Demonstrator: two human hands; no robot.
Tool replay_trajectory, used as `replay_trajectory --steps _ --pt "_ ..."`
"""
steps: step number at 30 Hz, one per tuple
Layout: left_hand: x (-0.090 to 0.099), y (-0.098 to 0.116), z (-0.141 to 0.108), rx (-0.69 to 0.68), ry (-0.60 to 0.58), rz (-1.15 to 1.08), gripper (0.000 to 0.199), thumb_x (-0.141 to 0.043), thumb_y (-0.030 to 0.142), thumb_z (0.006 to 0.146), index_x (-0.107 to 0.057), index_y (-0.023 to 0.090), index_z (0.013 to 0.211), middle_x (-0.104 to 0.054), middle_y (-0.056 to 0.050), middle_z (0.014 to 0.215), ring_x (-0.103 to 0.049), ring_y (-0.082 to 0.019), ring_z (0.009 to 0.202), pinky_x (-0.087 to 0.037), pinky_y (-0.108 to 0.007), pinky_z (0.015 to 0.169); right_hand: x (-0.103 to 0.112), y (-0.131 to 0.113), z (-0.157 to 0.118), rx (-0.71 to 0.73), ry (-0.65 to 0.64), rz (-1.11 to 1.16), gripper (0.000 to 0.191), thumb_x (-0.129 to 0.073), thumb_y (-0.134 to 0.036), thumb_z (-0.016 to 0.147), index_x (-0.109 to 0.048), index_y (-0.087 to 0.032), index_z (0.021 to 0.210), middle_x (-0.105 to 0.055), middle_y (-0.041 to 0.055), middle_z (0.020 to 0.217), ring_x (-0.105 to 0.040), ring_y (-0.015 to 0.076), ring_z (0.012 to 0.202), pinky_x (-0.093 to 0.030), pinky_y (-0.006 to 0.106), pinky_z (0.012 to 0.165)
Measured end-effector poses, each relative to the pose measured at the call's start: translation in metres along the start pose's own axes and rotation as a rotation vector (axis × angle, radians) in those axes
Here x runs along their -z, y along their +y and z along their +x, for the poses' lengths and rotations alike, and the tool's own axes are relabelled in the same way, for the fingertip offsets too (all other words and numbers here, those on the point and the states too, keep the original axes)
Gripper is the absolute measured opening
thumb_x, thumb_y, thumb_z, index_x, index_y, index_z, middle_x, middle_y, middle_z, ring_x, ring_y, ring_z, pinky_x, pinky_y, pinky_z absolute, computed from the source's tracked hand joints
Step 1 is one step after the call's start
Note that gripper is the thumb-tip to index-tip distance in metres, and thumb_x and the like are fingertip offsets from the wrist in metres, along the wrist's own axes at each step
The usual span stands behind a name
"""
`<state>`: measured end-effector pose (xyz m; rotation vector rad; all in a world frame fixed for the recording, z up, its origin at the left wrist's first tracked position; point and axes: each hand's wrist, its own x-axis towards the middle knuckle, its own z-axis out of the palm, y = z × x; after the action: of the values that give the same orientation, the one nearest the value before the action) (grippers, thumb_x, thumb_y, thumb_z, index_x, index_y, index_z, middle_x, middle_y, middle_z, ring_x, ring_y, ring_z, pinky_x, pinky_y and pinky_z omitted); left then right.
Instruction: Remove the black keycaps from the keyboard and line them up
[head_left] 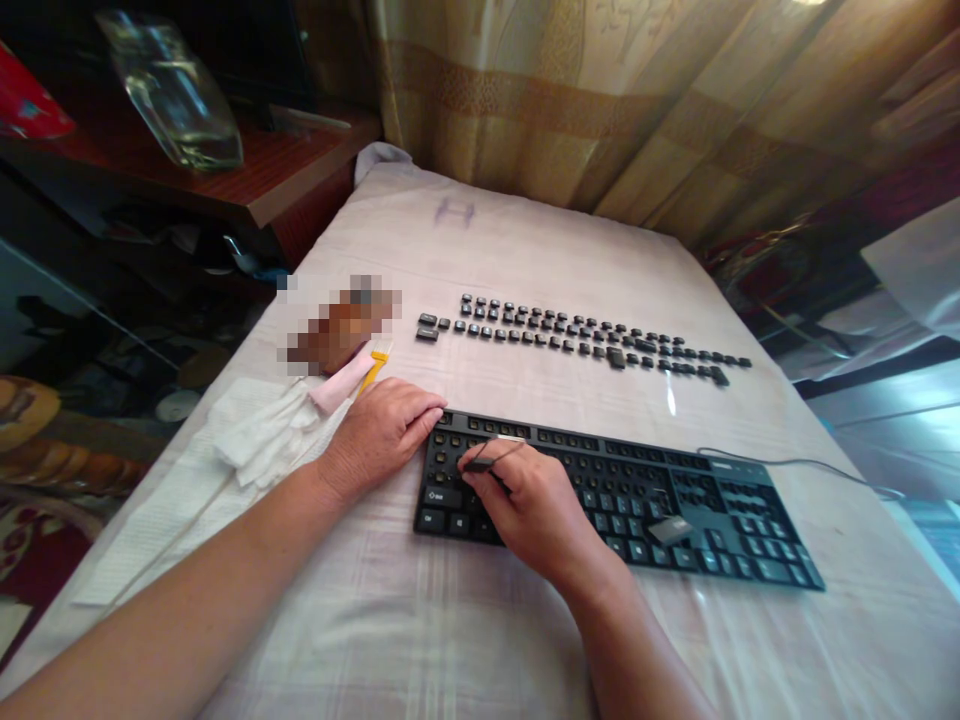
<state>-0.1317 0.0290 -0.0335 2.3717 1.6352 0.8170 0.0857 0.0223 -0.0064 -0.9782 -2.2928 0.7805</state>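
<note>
A black computer keyboard lies on the cloth, many of its upper sockets bare and several keys still seated in the lower rows. My left hand is closed on its upper left corner. Over the left part of the keyboard, my right hand pinches a small black keycap. Thin wire shows by those fingers; what it belongs to is unclear. A small grey block rests on the keys at right. Beyond the keyboard, loose black keycaps are laid out in rows.
A yellow-handled brush and crumpled white tissue lie left of the keyboard, near a blurred-out brown object. The keyboard cable trails right. A wooden cabinet bearing a glass jar stands at the back left, beside curtains.
</note>
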Motion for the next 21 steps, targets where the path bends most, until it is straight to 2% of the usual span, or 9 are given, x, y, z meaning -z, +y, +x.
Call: replay_trajectory --steps 10,15,21 --pt "0.001 0.0 0.0 -0.009 -0.003 0.001 0.027 -0.047 0.032 0.098 -0.07 0.017 0.101 -0.075 -0.007 0.095 -0.066 -0.023 0.091 -0.049 -0.039 0.085 0.005 0.007 -0.001 0.071 0.063 0.032 0.013 -0.057 -0.013 0.091 -0.067 -0.022 0.093 -0.075 0.0038 0.091 -0.068 0.0197 0.087 -0.049 0.034 0.083" --pt "0.002 0.0 0.0 -0.006 -0.013 0.002 0.027 -0.048 0.034 0.098 -0.07 0.019 0.102 -0.075 -0.006 0.095 -0.066 -0.022 0.092 -0.049 -0.039 0.086 0.005 0.008 -0.002 0.044 0.034 -0.031 0.013 -0.057 -0.016 0.091 -0.068 -0.024 0.092 -0.075 0.0039 0.091 -0.068 0.0212 0.086 -0.046 0.036 0.08" --pt "0.003 0.002 0.0 0.0 -0.031 0.018 0.026 -0.051 0.037 0.096 -0.069 0.019 0.103 -0.075 -0.007 0.098 -0.065 -0.024 0.094 -0.049 -0.04 0.087 0.004 0.012 -0.004 0.04 0.07 0.001 0.013 -0.058 -0.017 0.091 -0.07 -0.024 0.092 -0.077 0.0038 0.091 -0.069 0.0209 0.087 -0.048 0.036 0.082"
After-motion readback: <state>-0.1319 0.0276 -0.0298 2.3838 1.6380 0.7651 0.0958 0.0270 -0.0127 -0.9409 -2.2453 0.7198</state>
